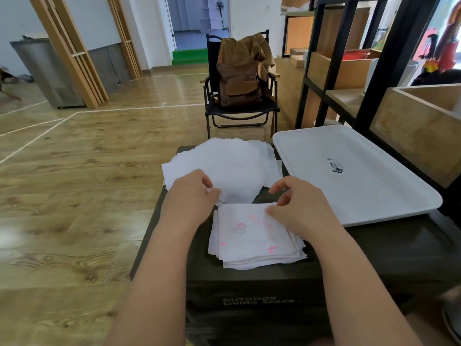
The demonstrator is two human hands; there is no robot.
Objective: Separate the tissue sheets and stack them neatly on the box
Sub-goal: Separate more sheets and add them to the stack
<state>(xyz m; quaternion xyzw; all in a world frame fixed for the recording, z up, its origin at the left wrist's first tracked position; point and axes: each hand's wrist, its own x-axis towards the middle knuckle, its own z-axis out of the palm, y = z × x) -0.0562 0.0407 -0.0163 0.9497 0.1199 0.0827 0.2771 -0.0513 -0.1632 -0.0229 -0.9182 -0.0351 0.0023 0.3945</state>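
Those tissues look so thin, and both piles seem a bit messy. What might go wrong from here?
1. The left hand pinches the near edge of a sheet of the far pile; pulled sharply, thin tissue could tear.
2. The far pile is fanned out and overhangs the dark box at its left edge, so sheets may slide to the floor.
3. The right hand rests on the near stack, whose edges are already uneven; a nudge could skew it further.
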